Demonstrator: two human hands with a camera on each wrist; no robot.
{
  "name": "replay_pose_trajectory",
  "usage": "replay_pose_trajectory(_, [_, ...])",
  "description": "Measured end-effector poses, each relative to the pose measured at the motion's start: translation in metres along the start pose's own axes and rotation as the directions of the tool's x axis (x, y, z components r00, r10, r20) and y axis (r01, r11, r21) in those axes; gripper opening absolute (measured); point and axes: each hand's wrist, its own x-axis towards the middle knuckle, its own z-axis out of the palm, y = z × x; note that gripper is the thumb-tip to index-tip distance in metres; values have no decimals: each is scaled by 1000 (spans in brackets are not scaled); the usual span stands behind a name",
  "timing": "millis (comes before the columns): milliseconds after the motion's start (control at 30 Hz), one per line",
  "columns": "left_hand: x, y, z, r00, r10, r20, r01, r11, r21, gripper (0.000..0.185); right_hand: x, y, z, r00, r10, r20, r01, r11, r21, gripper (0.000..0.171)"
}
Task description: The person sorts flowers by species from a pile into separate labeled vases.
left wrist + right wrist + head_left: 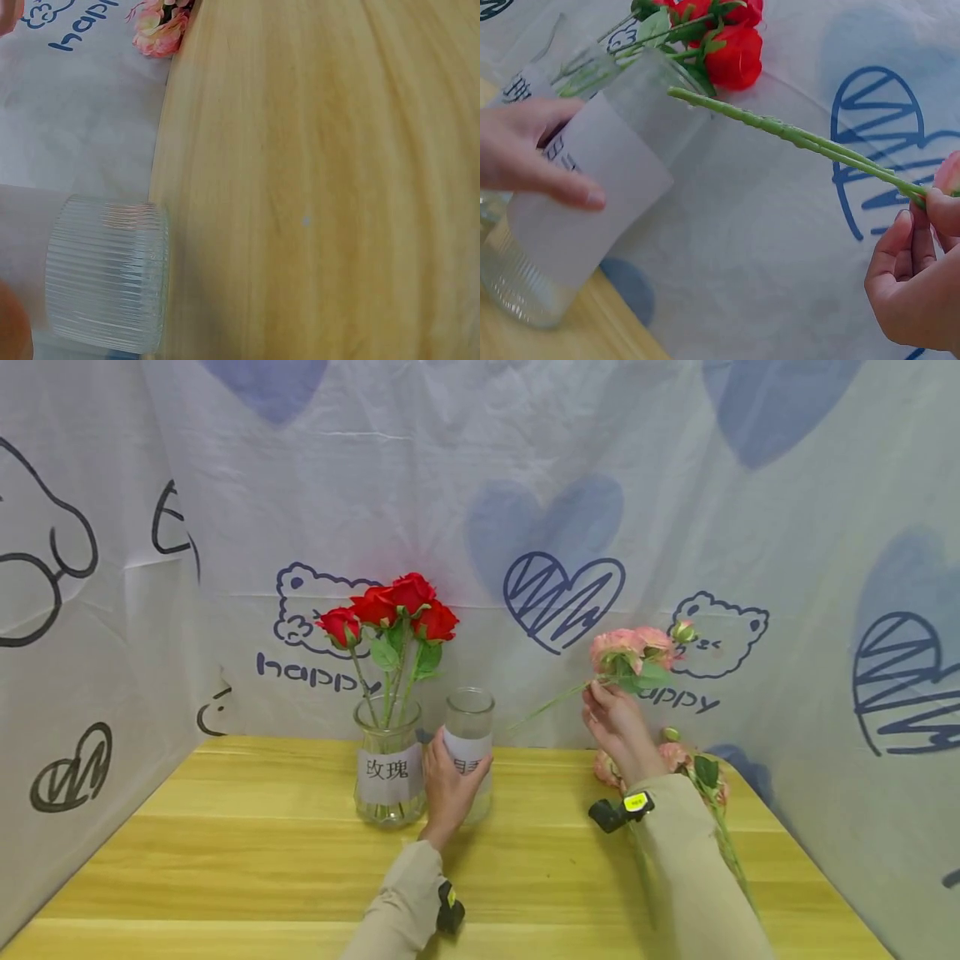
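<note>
The left hand (448,789) is gripping an empty labelled glass jar (468,752) that is standing upright on the wooden table (247,852), just beside a second jar (387,772) holding red roses (390,610). The right hand (617,722) is pinching a pink flower stem (547,702) just below its blooms (630,647), holding it raised above the table with the stem's free end pointing toward the empty jar's mouth. More pink flowers (693,768) are lying on the table behind the right forearm.
</note>
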Motion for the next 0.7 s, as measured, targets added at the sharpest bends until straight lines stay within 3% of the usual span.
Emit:
replay_pose_trajectory(333, [0,-2,1,1000,-4,5,4,1000,-7,83,4,-3,21,1000,-26,15,26,999,36,6])
replay_pose_trajectory(700, [0,-1,0,1000,8,-2,-8,1000,-7,83,10,1,37,997,-60,-51,60,998,-12,7])
